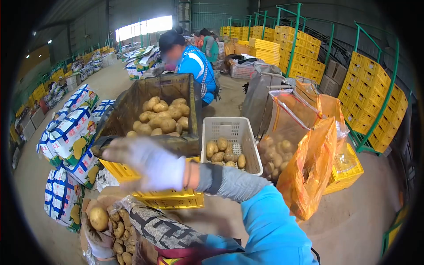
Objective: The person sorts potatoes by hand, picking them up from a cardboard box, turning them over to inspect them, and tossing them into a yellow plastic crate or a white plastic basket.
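Note:
My left hand (98, 240), in a soiled glove, grips a large potato (98, 218) at the lower left. Beneath it is a plastic-lined box of smaller potatoes (123, 238). My right hand (148, 164), in a white glove and blurred by motion, crosses in front of a mesh-lined crate (194, 104); its fingers look stretched out with nothing visible in them. Inside that crate lies a heap of potatoes (163, 117). To its right, a white plastic crate (252, 145) holds several potatoes (224, 152). A yellow crate (170, 201) supports the lined one.
Printed potato bags (70, 137) stand at the left. On the right are a mesh bag of potatoes (276, 154) and an orange bag (311, 165). A co-worker (194, 66) in blue crouches beyond the crates. Yellow crates (369, 95) are stacked behind green rails (386, 101).

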A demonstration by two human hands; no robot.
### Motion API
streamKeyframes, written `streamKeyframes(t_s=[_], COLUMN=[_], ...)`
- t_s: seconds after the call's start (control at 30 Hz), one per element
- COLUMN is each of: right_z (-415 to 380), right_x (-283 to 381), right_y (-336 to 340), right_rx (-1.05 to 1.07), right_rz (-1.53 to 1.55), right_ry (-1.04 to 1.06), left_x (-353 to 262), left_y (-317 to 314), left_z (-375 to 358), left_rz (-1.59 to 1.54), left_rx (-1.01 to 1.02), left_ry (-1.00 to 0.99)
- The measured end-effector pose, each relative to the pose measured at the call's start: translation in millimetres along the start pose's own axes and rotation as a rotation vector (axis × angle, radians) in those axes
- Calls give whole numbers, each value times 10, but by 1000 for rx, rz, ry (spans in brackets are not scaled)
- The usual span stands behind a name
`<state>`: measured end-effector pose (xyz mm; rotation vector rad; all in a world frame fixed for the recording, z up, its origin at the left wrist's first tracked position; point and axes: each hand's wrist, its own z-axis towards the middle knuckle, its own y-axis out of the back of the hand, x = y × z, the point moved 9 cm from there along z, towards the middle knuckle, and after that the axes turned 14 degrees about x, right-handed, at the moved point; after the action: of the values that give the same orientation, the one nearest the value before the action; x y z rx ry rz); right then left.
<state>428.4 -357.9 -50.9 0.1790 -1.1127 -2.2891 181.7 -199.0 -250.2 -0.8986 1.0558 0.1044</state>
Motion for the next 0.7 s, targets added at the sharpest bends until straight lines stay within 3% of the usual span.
streamKeyframes(t_s=[0.07,0.13,0.17,0.23,0.3,0.4,0.5,0.53,0.57,0.6,0.63,0.67,0.7], right_z=[105,146,145,5,-151,-499,-1195,-1461,-1757,-2056,-2411,-2834,-2852], right_x=[346,396,407,257,190,114,0,-13,-126,-230,-444,-659,-628], right_y=[-543,-735,-803,-646,-287,621,1807,2144,2452,2765,3010,3258,3296], right_rx=[208,253,278,144,40,-106,-404,-507,-509,-509,-342,-273,-321], right_rz=[40,58,65,20,-95,-371,-811,-792,-980,-1164,-1377,-1427,-1423], right_ry=[2,38,61,69,33,-163,-337,-500,-605,-715,-870,-1114,-1024], left_x=[-9,27,67,150,268,282,40,-64,-192,-277,-362,-442,-529], left_y=[-479,-921,-1267,-1616,-1770,-1969,-1444,-1084,-829,-393,-50,334,548], left_z=[205,364,432,537,692,753,692,642,579,473,370,210,-8], left_rz=[205,315,172,-162,-263,-309,-252,-242,-271,-275,-350,-356,-330], left_rx=[73,192,247,368,274,395,278,213,282,195,251,138,-3], left_ry=[-130,-257,-150,-35,36,107,48,8,-7,-46,-76,-89,-115])
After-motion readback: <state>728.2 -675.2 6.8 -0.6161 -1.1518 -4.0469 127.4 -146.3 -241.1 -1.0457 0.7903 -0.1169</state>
